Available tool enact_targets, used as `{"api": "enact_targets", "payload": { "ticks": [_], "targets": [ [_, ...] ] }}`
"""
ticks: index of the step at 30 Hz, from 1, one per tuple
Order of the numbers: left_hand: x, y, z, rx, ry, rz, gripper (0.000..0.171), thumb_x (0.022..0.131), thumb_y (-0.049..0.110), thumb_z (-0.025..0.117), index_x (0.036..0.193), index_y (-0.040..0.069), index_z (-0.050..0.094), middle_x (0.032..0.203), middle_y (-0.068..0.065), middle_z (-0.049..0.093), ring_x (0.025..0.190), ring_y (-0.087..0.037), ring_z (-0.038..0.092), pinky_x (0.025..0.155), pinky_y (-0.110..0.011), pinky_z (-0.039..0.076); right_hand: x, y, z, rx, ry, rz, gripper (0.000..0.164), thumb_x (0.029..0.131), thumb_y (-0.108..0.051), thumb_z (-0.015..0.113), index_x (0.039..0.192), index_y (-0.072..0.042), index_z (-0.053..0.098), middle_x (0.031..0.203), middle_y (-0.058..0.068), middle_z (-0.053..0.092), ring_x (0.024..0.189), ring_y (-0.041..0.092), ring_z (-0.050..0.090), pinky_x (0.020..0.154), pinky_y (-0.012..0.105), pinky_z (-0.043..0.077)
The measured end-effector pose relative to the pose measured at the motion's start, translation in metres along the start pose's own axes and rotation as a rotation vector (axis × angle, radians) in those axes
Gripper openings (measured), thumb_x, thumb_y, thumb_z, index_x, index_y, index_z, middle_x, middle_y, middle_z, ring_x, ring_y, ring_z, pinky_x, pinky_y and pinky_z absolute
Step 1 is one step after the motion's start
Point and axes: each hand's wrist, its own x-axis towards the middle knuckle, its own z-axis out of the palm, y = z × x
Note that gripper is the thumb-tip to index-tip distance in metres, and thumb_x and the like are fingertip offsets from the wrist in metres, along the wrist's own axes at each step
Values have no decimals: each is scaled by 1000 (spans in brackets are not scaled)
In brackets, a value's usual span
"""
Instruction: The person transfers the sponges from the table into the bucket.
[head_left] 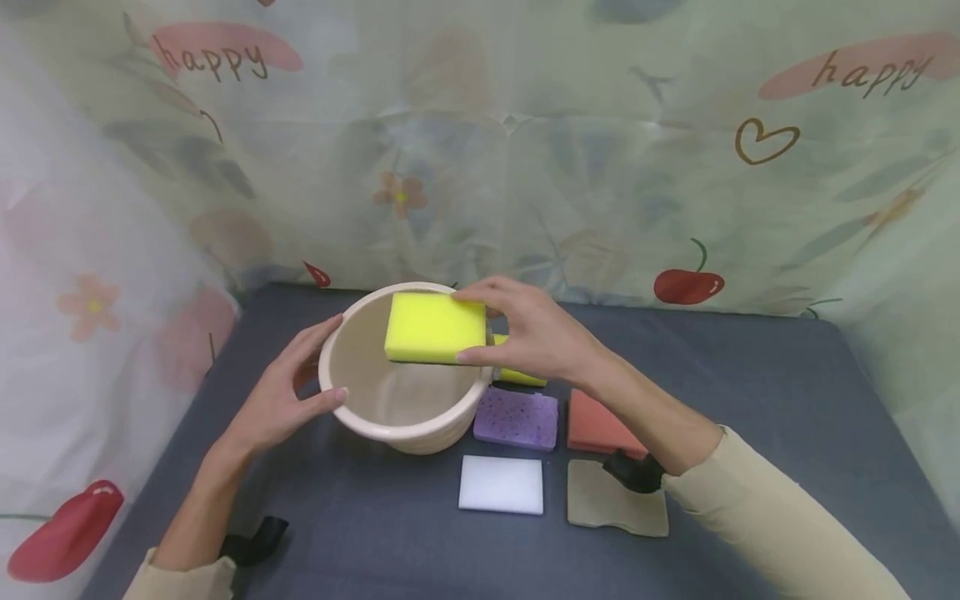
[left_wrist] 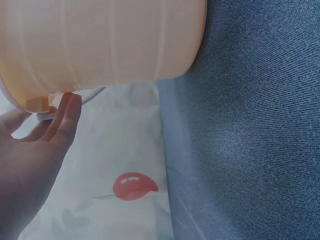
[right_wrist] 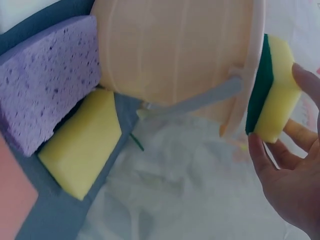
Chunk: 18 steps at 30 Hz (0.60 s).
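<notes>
Our right hand (head_left: 536,332) pinches a yellow sponge (head_left: 435,327) between thumb and fingers, its green side facing down, above the mouth of the bucket (head_left: 431,442). The bucket stands toward the desk's (head_left: 360,533) far edge, left of centre; our left hand (head_left: 288,387) grips its rim, thumb and fingers set wide. We judge the step in hand to be placing this sponge. Our next move seems to call for lowering it clear of the rim, then loosening the pinch. A second yellow sponge (head_left: 521,377) and a purple sponge (head_left: 516,419) lie beside the bucket.
</notes>
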Motion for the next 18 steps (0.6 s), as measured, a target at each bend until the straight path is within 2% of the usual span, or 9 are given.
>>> {"api": "enact_targets", "payload": {
  "ticks": [11,18],
  "targets": [
    [0,1,1,9,-2,5,91,82,0,76,157,22,30,152,-8,36,131,-27,44,101,-13,36,15,-2,18,-72,46,-21,64,80,-33,83,134,-9,62,130,5,59,116,19,56,99,35,45],
    [-1,1,0,17,-2,3,91,82,1,77,157,22,31,152,-8,37,130,-26,45,101,-13,36,21,-8,25,-106,37,15,62,79,-30,83,134,-9,62,129,7,59,114,21,56,98,34,45]
  ]
}}
